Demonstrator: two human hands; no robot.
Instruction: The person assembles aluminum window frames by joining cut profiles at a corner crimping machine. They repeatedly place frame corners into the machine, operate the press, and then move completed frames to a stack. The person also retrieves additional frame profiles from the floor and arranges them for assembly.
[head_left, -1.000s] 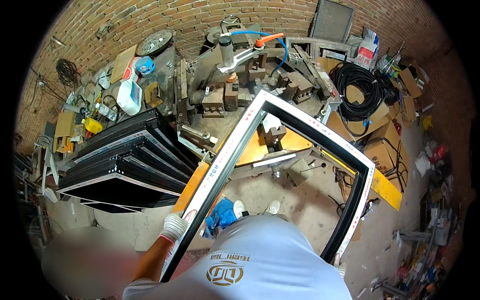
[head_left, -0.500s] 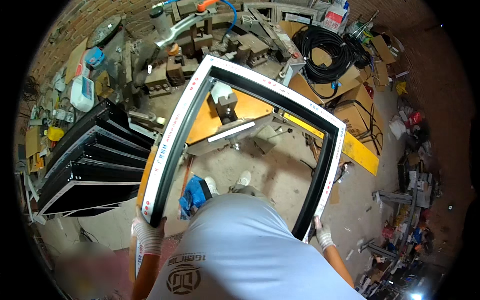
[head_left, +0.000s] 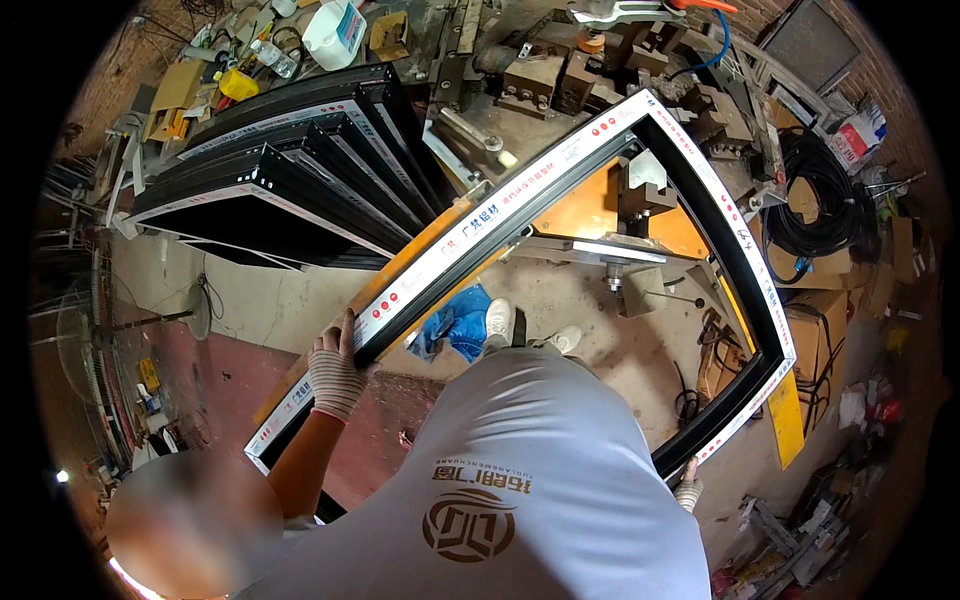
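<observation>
A large rectangular window frame (head_left: 497, 210), black with white printed film on its faces, stretches out in front of me. My left hand (head_left: 336, 378), in a striped knit glove, is closed on its left rail, with the fingers over the white film. At the lower right, my right hand (head_left: 688, 488) grips the right rail; my shirt hides part of it. The far corner lies by a metal clamping block (head_left: 645, 195) on a bench with orange plates (head_left: 580, 203). The frame's near side is mostly hidden behind my body.
Several black frames (head_left: 270, 205) are stacked at the left. Beyond them stand a white jug (head_left: 334, 35) and a yellow bottle (head_left: 236, 84). A coil of black cable (head_left: 815, 195) and cardboard boxes (head_left: 825, 320) are at the right. Blue cloth (head_left: 460, 322) lies beside my shoes.
My view has turned left, so the scene has swung rightward. The window frame now appears more tilted, its far corner further right. Both hands still hold its rails.
</observation>
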